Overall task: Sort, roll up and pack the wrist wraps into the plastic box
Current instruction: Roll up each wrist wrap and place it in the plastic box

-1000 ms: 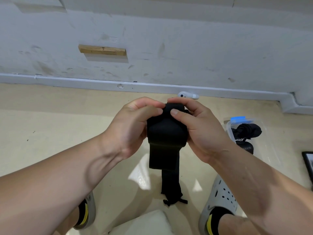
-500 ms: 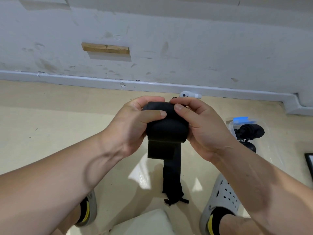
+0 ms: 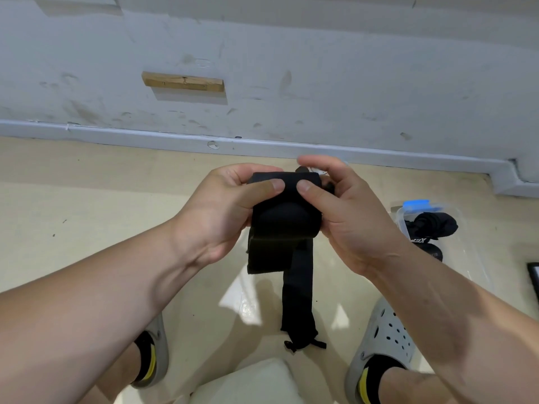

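Observation:
A black wrist wrap (image 3: pixel 284 220), partly rolled into a thick bundle, is held in mid-air in front of me. My left hand (image 3: pixel 221 211) grips its left side with the thumb pressed on top. My right hand (image 3: pixel 344 211) grips the right side, thumb on the roll and fingers curled over the far edge. A flat flap and a narrow strap tail (image 3: pixel 297 298) hang down from the roll, ending in a small loop. A clear plastic box (image 3: pixel 466 237) with a blue clip lies on the floor at the right, holding rolled black wraps (image 3: pixel 434 225).
Beige floor runs to a white skirting board and scuffed wall (image 3: pixel 291 83) with a small wooden block (image 3: pixel 183 82). My feet in grey clogs (image 3: pixel 382 339) stand either side of a white cushion edge (image 3: pixel 248 383). A dark framed object (image 3: pixel 534 275) pokes in at the right edge.
Both hands have turned the roll a little further, the thumbs shifting closer together on top. The hanging flap has grown slightly shorter. The view has tilted down a touch.

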